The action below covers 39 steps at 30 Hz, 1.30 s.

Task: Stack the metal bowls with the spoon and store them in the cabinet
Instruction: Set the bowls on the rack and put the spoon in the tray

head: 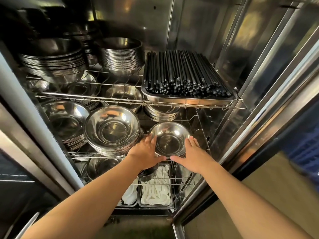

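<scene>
A small stack of shiny metal bowls (170,138) rests on the middle wire shelf (202,149) of the open steel cabinet, right of centre. My left hand (145,152) lies flat against the stack's left side and my right hand (191,153) against its right side, fingers extended, thumbs meeting at the front rim. The top bowl looks empty; I see no spoon in it. A larger stack of metal bowls (112,130) stands just to the left on the same shelf.
The upper wire shelf holds a steel tray of black chopsticks (186,75) and tall bowl stacks (120,56). More bowls (66,119) sit at far left. Below, trays of white spoons (156,190) fill the lowest rack. Cabinet wall and door frame (259,100) stand close on the right.
</scene>
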Available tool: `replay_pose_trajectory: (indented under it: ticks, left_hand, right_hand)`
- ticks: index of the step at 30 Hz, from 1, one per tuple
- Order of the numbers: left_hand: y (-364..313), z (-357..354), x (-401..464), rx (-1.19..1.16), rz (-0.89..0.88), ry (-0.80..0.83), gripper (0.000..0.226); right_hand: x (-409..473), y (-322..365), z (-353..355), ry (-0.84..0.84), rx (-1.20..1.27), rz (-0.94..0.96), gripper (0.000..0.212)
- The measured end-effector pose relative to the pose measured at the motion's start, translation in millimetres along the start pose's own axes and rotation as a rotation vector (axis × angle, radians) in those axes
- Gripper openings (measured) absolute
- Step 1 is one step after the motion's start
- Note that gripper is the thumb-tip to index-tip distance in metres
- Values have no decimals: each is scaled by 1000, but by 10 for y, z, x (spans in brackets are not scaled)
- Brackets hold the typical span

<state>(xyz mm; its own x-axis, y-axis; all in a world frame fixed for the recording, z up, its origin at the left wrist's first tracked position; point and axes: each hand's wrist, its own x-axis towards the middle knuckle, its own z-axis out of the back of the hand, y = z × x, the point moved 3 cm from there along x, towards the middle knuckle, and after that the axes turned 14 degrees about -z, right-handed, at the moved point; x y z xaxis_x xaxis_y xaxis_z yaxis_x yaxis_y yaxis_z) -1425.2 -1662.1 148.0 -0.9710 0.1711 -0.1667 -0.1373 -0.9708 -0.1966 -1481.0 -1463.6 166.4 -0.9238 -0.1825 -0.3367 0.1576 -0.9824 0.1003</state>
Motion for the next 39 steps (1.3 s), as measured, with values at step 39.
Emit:
replay_pose_trajectory:
  ticks: [39]
  left_hand:
    - [-78, 214, -370, -11, -1, -118, 81]
  right_hand:
    - [-166, 134, 81, -95, 54, 118, 86]
